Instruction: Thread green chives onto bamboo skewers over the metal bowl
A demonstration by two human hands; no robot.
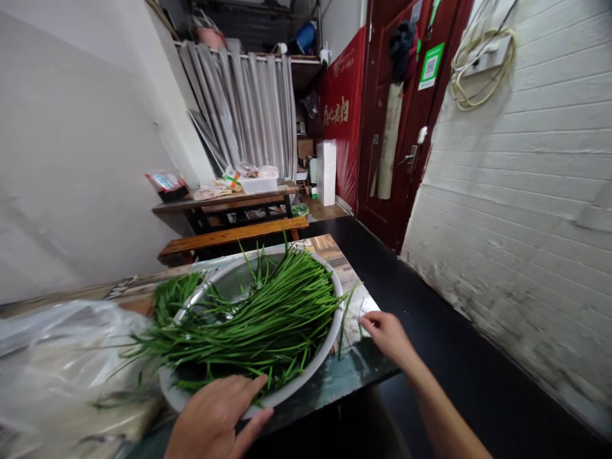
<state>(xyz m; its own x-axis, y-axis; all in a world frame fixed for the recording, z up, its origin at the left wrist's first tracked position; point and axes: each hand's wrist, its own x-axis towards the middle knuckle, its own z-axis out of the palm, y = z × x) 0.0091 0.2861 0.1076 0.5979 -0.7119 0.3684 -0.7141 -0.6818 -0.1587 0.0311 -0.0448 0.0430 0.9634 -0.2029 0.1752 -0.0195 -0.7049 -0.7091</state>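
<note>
Chives heap in a metal basin at the tabletop edge: left hand grips its near rim, right hand rests open beside it, so steady both sides before shifting.

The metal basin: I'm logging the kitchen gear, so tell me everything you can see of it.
The basin is wide, round and shallow, of dull silvery metal. It sits on the table near its corner, heaped with long green chives that overhang its left rim. The left hand rests on its near rim; the right hand lies on the table just beside it. A clear plastic bag lies at its left.
</note>
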